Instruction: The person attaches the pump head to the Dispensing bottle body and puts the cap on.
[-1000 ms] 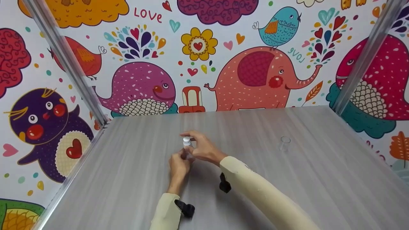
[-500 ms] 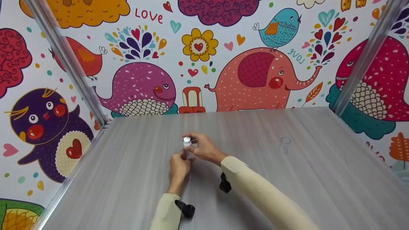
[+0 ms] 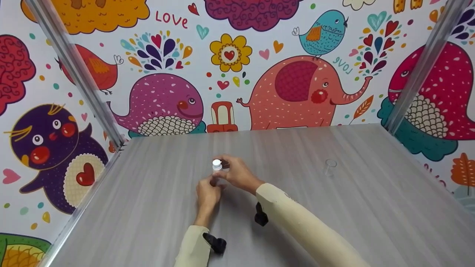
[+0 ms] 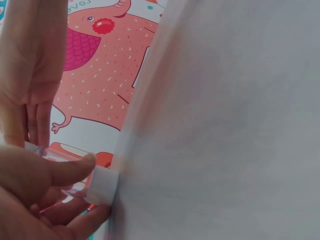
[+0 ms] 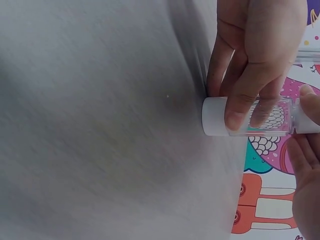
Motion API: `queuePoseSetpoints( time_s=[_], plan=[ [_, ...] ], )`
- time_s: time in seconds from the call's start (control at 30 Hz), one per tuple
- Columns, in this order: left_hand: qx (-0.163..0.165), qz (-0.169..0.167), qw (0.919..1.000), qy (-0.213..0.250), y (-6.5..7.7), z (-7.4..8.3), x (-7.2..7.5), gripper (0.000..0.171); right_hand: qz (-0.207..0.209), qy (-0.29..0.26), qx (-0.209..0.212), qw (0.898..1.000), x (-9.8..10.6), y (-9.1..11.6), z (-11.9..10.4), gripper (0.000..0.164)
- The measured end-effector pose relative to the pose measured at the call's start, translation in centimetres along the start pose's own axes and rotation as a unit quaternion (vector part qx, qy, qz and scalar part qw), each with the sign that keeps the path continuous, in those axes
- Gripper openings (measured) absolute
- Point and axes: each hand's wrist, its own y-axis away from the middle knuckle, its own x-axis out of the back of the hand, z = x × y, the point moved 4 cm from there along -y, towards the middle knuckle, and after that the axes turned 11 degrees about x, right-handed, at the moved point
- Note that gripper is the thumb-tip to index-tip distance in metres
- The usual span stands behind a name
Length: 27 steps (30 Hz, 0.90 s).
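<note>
A small clear bottle (image 5: 270, 117) with a white base (image 5: 215, 116) and white top (image 3: 217, 165) stands upright on the table between my hands. My left hand (image 3: 208, 193) grips its lower part, thumb and fingers around the clear body, as the right wrist view shows. Above it, my right hand (image 3: 239, 173) pinches the white top between thumb and fingers. From the left wrist view, the white base (image 4: 103, 185) sits right at the tabletop, and the right hand (image 4: 32, 65) comes in from the upper left. The left hand hides much of the bottle in the head view.
To the right on the grey wood-grain table (image 3: 282, 148) stands a clear cup-like piece (image 3: 330, 167). Metal posts (image 3: 81, 78) rise at the back corners, before a wall with printed cartoon animals.
The fingers of my right hand have shifted slightly downward around the white top. My left hand keeps its hold, and the clear cup-like piece stays where it was.
</note>
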Motion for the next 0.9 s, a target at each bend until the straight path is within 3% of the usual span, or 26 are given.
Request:
queuePoseSetpoints(
  time_s=[0.37,0.63,0.9],
  plan=[
    [0.004,0.001,1.0000,-0.002,0.13,0.09,0.11,0.013,-0.002,0.022,-0.011,1.000,0.06,0.19,0.28,0.050],
    [0.004,0.011,0.9998,0.016,0.04,-0.07,0.15,0.006,-0.022,-0.004,-0.039,0.999,0.13,0.32,0.46,0.068],
    [-0.017,0.000,0.9999,-0.001,0.10,-0.06,0.03,0.011,-0.013,-0.072,-0.047,0.996,0.14,0.30,0.15,0.055]
  ],
)
